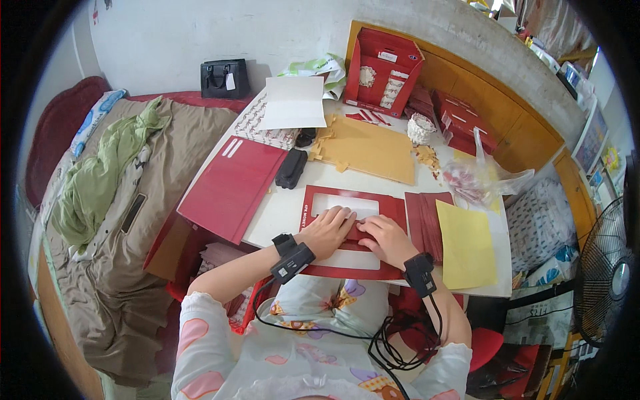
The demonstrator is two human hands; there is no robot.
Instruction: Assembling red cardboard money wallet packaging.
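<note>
A red cardboard sheet (392, 210) with large cut-out windows lies flat on the white table before me. White surface shows through the windows, and pale printing runs along its left edge. My left hand (328, 232) rests on the middle of the sheet, fingers stretched toward the upper right and pressing down. Close beside it, my right hand (388, 240) has bent fingers drawn together at the sheet's red middle strip; what lies between them is hidden. A stack of narrow dark red card pieces (425, 227) is just right of the sheet, beside a yellow sheet (465, 245).
Large red card sheets (233, 187) cover the table's left side, near a black case (291, 168). A tan board (370, 148) lies behind my hands. Farther back stand a red box (383, 70) and a white roll (421, 129). A fan (610, 267) stands right; cables hang from my wrist devices.
</note>
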